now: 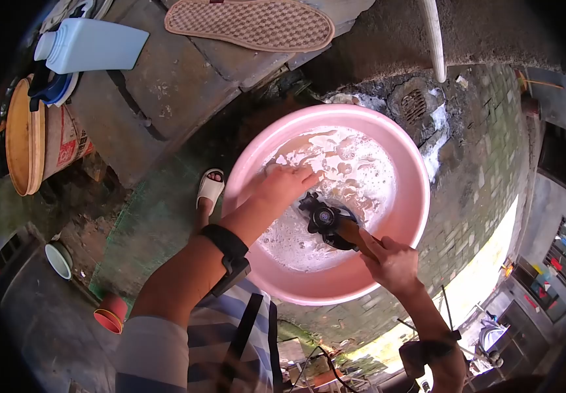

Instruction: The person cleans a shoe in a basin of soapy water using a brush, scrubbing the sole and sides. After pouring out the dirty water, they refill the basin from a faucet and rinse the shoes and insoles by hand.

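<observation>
Pink basin (406,278) stood on the paving, holding cloudy water (360,180) with white suds. A dark item (324,219) with a round, knob-like part lay inside the basin, right of the left hand's wrist in the view and below its fingers; its exact kind could not be told. A brown handle (350,233) adjoined it. Whether the two were one piece could not be told.

Orientation: long axis of the handle ran obliquely, upper left to lower right in the view. Its far end pointed at the dark item, its near end toward the basin's lower right rim. The dark item extended along roughly the same slant, its narrow, jagged end to the upper left.

Hands: apart from each other. Right hand (391,262) was clamped on the near end of the handle. Left hand (288,185) was over the suds, back of the hand up, fingers pointing right; its underside was hidden, so any grip or contact with the dark item could not be told.

Surroundings: drain grate (413,106) beyond the basin, to the right; sandalled foot (210,187) just left of the basin; patterned insole (250,25) and pale blue bottle (99,46) on the stone slabs (165,98).
</observation>
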The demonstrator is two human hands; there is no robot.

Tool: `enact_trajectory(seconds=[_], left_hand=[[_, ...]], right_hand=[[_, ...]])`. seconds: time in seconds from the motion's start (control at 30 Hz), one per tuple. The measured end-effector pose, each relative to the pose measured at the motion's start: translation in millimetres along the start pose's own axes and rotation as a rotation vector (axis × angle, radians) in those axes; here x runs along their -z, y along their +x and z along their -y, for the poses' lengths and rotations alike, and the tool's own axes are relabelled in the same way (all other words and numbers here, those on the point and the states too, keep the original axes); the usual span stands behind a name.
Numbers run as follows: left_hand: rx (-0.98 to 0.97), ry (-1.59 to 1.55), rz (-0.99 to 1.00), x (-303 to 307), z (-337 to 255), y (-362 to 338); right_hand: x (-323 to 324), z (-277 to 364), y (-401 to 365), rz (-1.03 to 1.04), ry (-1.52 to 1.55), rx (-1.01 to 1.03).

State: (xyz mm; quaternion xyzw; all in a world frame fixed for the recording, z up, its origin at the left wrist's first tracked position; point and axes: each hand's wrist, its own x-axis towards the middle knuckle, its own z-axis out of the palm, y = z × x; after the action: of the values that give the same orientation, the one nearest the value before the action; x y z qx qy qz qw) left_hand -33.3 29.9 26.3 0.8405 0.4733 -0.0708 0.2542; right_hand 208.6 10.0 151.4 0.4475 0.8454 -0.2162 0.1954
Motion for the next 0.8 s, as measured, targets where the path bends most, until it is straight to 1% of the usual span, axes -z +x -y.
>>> enact_trajectory(seconds=[0.03,0.07,0.1,0.13,0.17,0.23,0.27,0.3,0.33,0.37,0.4,0.47,0.5,0.57,0.6,0.63,0.67,0.7,0.73,0.77,0.8], left_hand=[[0.003,-0.003,-0.003,5.9,-2.2,-1.2],[0.070,-0.175,0.150,12.2,1.3,-1.8],[0.149,-0.339,0.298,17.1,9.8,-2.5],[0.207,-0.346,0.371,19.5,9.9,2.4],[0.219,-0.343,0.374,7.5,16.9,3.9],[0.421,-0.588,0.371,-28.3,7.7,2.3],[0.575,-0.831,0.437,51.1,3.3,-4.5],[0.578,-0.816,0.423,37.8,6.9,-3.1],[0.292,-0.603,0.204,9.3,8.1,-6.2],[0.004,-0.384,-0.002,-5.6,7.8,-9.1],[-0.001,-0.379,0.002,0.0,7.6,-8.6],[0.063,-0.256,0.118,15.9,1.6,-5.2],[0.055,-0.251,0.116,16.4,-1.1,-4.9],[0.032,-0.173,0.040,15.2,2.0,-5.7],[0.003,-0.138,-0.089,12.1,2.0,-8.7],[-0.018,-0.136,-0.089,4.2,2.2,-8.6],[0.004,-0.055,-0.152,-4.9,1.3,-7.7],[0.026,0.022,-0.214,-9.3,-2.2,-7.2],[0.094,0.014,-0.003,0.8,-6.6,-6.1],[0.081,0.016,-0.009,2.6,-9.0,-7.9],[0.107,0.009,0.010,3.5,-11.6,-11.7]], right_hand=[[-10.7,3.1,4.8,-0.072,0.052,0.023],[-28.0,17.1,21.1,-0.165,0.104,0.027],[-39.8,29.8,39.6,-0.215,0.149,0.020],[-42.0,33.9,47.3,-0.206,0.202,0.014],[-44.3,36.4,50.7,-0.183,0.252,0.005],[-58.0,35.7,44.2,-0.175,0.284,-0.027],[-61.1,34.2,46.6,-0.213,0.304,-0.052],[-59.5,35.1,51.6,-0.233,0.305,-0.045],[-57.5,39.2,51.1,-0.230,0.312,-0.077],[-55.3,43.5,48.8,-0.222,0.320,-0.114],[-50.5,45.1,50.0,-0.226,0.326,-0.119],[-35.6,43.7,51.6,-0.105,0.371,-0.120],[-30.4,44.2,51.0,-0.111,0.371,-0.127],[-19.8,49.0,50.7,-0.038,0.350,-0.133],[-10.6,50.5,45.6,-0.052,0.351,-0.147],[0.4,51.2,36.7,0.034,0.262,-0.193],[6.8,50.3,27.4,0.126,0.172,-0.241],[8.6,43.5,13.4,0.129,0.172,-0.262],[10.8,32.8,-3.5,0.129,0.144,-0.292],[13.5,25.8,-14.3,0.123,0.114,-0.317],[17.2,22.6,-18.5,0.115,0.113,-0.331]])
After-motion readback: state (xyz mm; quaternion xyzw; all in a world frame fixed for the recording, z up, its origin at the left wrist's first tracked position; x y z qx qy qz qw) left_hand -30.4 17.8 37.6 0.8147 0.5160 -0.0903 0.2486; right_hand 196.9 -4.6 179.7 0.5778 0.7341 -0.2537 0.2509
